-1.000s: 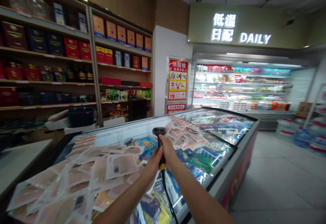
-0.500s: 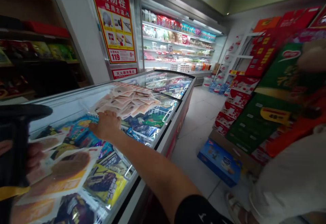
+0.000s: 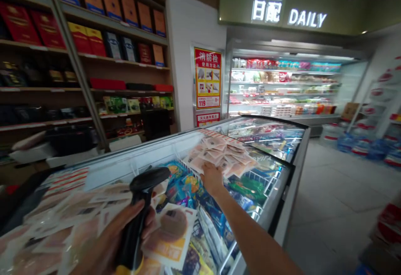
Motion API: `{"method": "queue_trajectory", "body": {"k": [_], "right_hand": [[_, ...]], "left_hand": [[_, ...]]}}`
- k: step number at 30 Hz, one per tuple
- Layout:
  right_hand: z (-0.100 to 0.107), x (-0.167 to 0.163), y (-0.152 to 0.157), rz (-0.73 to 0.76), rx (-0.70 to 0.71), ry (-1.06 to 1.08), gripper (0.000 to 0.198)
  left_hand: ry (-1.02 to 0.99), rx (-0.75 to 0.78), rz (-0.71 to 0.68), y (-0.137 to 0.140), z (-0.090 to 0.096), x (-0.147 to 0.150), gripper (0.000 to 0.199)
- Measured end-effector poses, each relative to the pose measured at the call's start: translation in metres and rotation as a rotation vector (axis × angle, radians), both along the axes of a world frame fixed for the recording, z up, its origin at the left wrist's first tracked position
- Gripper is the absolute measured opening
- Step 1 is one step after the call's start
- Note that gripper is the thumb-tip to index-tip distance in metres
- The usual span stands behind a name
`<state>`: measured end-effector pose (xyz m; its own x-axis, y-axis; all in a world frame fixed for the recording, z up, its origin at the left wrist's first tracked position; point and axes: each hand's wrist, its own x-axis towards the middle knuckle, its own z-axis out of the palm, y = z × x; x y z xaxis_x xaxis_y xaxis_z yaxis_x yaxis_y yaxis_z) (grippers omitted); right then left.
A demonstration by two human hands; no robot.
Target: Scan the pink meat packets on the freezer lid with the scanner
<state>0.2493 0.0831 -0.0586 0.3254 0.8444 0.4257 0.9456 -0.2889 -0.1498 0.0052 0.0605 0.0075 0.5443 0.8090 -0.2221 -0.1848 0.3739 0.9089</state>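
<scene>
My left hand (image 3: 139,220) is wrapped round the handle of a black barcode scanner (image 3: 149,180) with yellow trim near its base. The scanner stands upright over the near part of a chest freezer (image 3: 283,208). My right hand (image 3: 213,179) reaches forward into the freezer. Its fingers are bent over the near edge of a pile of flat, pale food packets (image 3: 232,154); the fingertips are partly hidden there. Beside my left hand lies a clear packet with a round brown item and an orange label (image 3: 172,235). Blue bags (image 3: 181,183) lie between the hands.
More flat packets (image 3: 62,225) are heaped at the near left. A wire basket edge (image 3: 266,183) runs along the freezer's right side. Behind are shelves of boxed goods (image 3: 122,45) and a lit refrigerated display (image 3: 282,87). Water bottles (image 3: 360,141) stand on the floor at right.
My view has swung left and up, bringing the shelves and left-hand packets into sight. The scanner is now fully visible. My right hand stays at the pile's near edge, its thumb drawn closer in.
</scene>
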Motion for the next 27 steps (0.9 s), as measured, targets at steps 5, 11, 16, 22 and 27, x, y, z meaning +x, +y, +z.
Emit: {"method": "queue_trajectory", "body": {"k": [5, 11, 16, 22, 27], "right_hand": [[0.000, -0.012, -0.011, 0.013, -0.061, 0.004, 0.023], [0.007, -0.006, -0.020, -0.088, -0.033, 0.123, 0.034], [0.012, 0.011, -0.021, -0.090, -0.176, 0.204, 0.051], [0.016, 0.009, -0.019, -0.058, -0.248, 0.206, 0.060], [0.014, 0.019, -0.013, 0.009, -0.212, 0.293, 0.047]], "left_hand": [[-0.063, -0.035, -0.112, -0.005, 0.001, -0.004, 0.018], [-0.035, 0.060, -0.075, -0.015, 0.007, -0.004, 0.037], [-0.007, 0.120, -0.082, -0.017, 0.016, -0.005, 0.032], [-0.031, 0.171, 0.000, -0.025, 0.033, -0.010, 0.027], [-0.010, 0.196, 0.020, -0.040, 0.043, -0.017, 0.025]]}}
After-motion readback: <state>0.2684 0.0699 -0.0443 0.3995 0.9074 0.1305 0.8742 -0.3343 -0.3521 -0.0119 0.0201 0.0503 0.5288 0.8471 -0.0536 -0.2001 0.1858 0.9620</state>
